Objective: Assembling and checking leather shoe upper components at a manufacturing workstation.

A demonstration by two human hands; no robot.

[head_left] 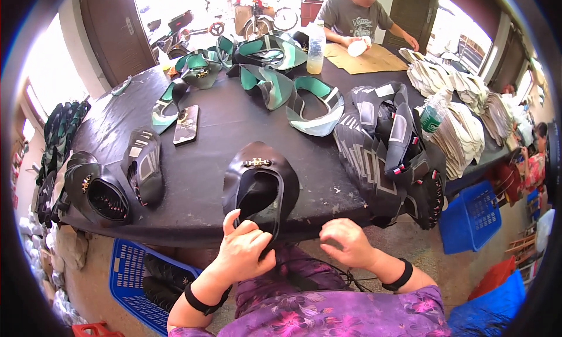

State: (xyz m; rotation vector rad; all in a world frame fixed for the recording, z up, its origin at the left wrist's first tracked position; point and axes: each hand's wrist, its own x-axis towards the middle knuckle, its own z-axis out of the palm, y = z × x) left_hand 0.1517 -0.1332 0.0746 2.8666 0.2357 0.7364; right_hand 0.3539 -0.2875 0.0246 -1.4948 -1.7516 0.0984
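A black shoe upper (pixel 261 154) with a gold metal ornament lies at the table's front edge, its opening toward me. My left hand (pixel 244 249) is at its near left end, index finger stretched along the edge, the other fingers bent around the rim. To the right, apart from the upper, my right hand (pixel 348 243) hovers just off the table edge. Its fingers are loosely curved away from the thumb, and nothing shows in them. On the left of the table rest a similar black upper with an ornament (pixel 96 190) and a stack of black uppers (pixel 143 167).
Black uppers (pixel 366 149) pile up on the right, beside pale cut pieces (pixel 456 132). Green-lined uppers (pixel 266 85), a phone (pixel 186 125) and a bottle (pixel 316 47) stand farther back. Across the table a person (pixel 357 21) handles a white piece over cardboard. Blue crates (pixel 471 217) flank the table below.
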